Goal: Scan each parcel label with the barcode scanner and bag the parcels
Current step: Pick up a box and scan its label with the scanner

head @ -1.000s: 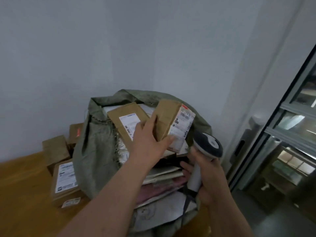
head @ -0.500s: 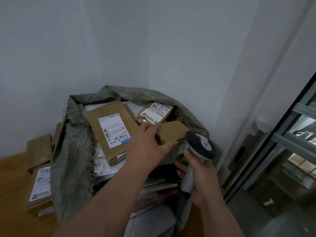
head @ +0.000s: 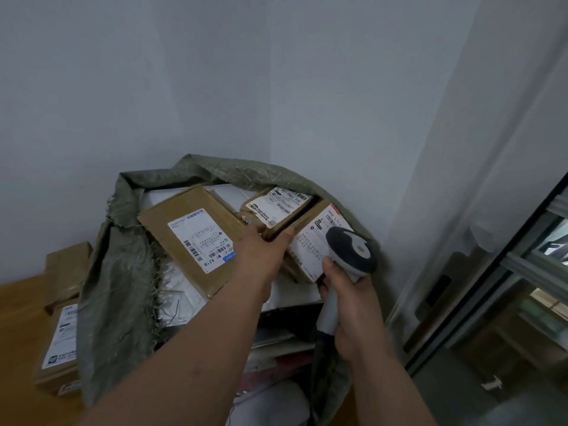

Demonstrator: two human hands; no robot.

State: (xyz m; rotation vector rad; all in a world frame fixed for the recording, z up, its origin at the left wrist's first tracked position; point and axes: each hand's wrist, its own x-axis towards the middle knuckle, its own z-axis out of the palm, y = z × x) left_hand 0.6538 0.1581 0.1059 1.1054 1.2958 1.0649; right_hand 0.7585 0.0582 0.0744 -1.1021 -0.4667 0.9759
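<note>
Two hands over the stuffed sack: my left hand (head: pixel 261 256) on a parcel, my right hand (head: pixel 353 305) wrapped round the barcode scanner (head: pixel 350 256).

Head view: my left fingers curl over the near edge of the small brown parcel (head: pixel 319 241), which lies tilted at the right of the open mouth of the green woven sack (head: pixel 116 290), its white label facing up toward me. My right fist grips the scanner's pale handle, and its dark head sits just beside that label, overlapping its right edge from where I look. Behind this parcel lies another labelled box (head: pixel 276 207), and left of my hand a larger flat box (head: pixel 190 238) rests label up on white mailers. Outside the sack, on the wooden table (head: pixel 18 318) at the left, stand more brown parcels (head: pixel 58 339), one showing a label.
</note>
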